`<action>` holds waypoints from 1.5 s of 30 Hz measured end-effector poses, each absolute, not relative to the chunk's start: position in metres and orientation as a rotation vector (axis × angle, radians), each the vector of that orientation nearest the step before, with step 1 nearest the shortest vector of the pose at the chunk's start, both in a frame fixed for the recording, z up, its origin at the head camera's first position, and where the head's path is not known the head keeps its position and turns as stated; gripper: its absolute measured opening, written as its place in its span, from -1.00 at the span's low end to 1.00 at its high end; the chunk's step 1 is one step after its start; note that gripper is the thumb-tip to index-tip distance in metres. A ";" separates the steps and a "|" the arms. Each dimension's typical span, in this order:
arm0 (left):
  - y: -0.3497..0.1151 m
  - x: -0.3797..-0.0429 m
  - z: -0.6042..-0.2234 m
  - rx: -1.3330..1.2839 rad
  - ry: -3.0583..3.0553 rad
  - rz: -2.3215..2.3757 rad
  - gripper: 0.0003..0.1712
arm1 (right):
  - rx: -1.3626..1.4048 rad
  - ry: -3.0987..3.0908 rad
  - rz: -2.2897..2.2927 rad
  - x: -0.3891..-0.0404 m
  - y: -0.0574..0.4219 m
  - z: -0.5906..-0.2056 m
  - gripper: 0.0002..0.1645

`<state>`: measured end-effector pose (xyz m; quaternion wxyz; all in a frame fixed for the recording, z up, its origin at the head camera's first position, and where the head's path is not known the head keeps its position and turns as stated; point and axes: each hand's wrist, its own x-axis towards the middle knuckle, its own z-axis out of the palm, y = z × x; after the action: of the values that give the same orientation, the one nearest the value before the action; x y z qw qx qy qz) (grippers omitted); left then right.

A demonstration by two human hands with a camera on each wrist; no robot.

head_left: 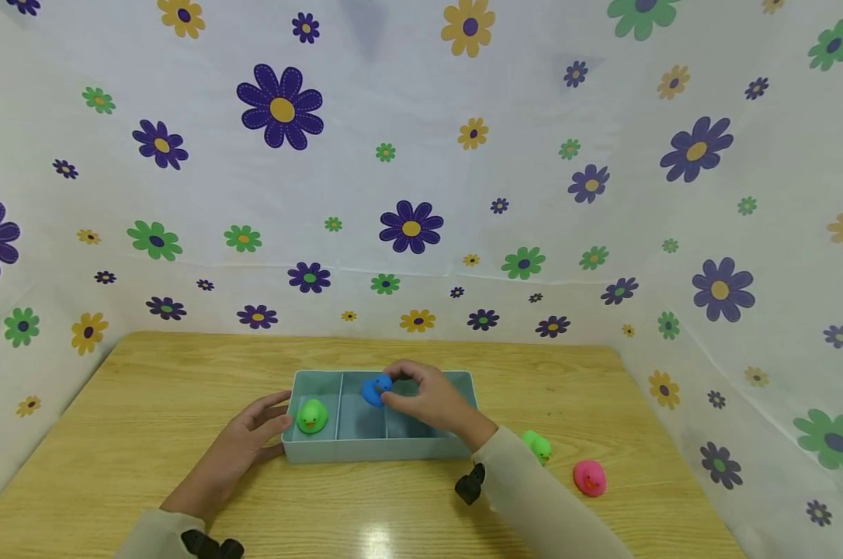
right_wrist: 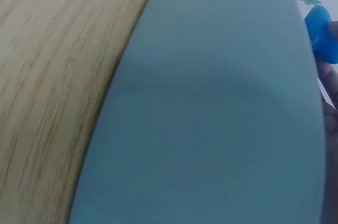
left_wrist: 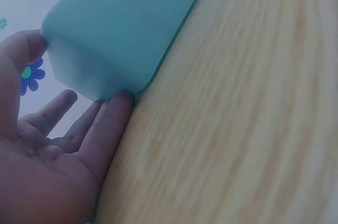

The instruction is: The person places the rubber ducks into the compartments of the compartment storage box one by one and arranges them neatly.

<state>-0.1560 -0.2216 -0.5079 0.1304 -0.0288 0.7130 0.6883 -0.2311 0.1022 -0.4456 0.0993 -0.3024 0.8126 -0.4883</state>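
My right hand (head_left: pixel 428 394) pinches a blue rubber duck (head_left: pixel 373 390) between thumb and fingers, over the middle compartment of a pale blue-green divided box (head_left: pixel 379 450). Only part of that hand shows in the right wrist view, at the right edge beside the blue duck (right_wrist: pixel 320 34). At the box's left end, my left hand (head_left: pixel 243 439) touches the outside with fairly straight fingers. The left wrist view has its thumb at the upper corner of the box (left_wrist: pixel 121 23) and fingertips low on the end wall. A green rubber duck (head_left: pixel 313 417) sits in the left compartment.
On the wooden table (head_left: pixel 365 505), right of the box, lie another green duck (head_left: pixel 536 446), partly behind the right sleeve, and a pink duck (head_left: pixel 590 477). A white flower-patterned cloth (head_left: pixel 365 178) stands behind and at both sides of the table.
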 end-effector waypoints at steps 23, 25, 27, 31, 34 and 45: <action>-0.220 -0.159 -0.508 -0.070 2.066 2.009 -0.17 | -1.294 2.743 -0.535 -0.240 0.074 -0.449 -0.65; -0.219 -0.159 -0.508 -0.068 2.070 2.006 -0.17 | -1.275 2.756 -0.465 -0.239 0.071 -0.447 -0.65; -0.219 -0.160 -0.508 -0.068 2.075 2.004 -0.16 | -1.244 2.770 -0.396 -0.238 0.068 -0.444 -0.66; -0.218 -0.160 -0.507 -0.074 2.077 2.000 -0.16 | -1.169 2.766 -0.299 -0.235 0.061 -0.437 -0.64; -0.217 -0.159 -0.506 -0.084 2.081 1.990 -0.15 | -1.135 2.749 -0.236 -0.235 0.057 -0.435 -0.62; -0.220 -0.159 -0.512 -0.102 2.096 1.986 -0.16 | -1.079 2.749 -0.079 -0.233 0.045 -0.439 -0.63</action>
<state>-0.1586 -0.2195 -0.5116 0.1256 -0.0351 0.7197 0.6820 -0.2326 0.0448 -0.4387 0.0937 -0.3637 0.9264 -0.0265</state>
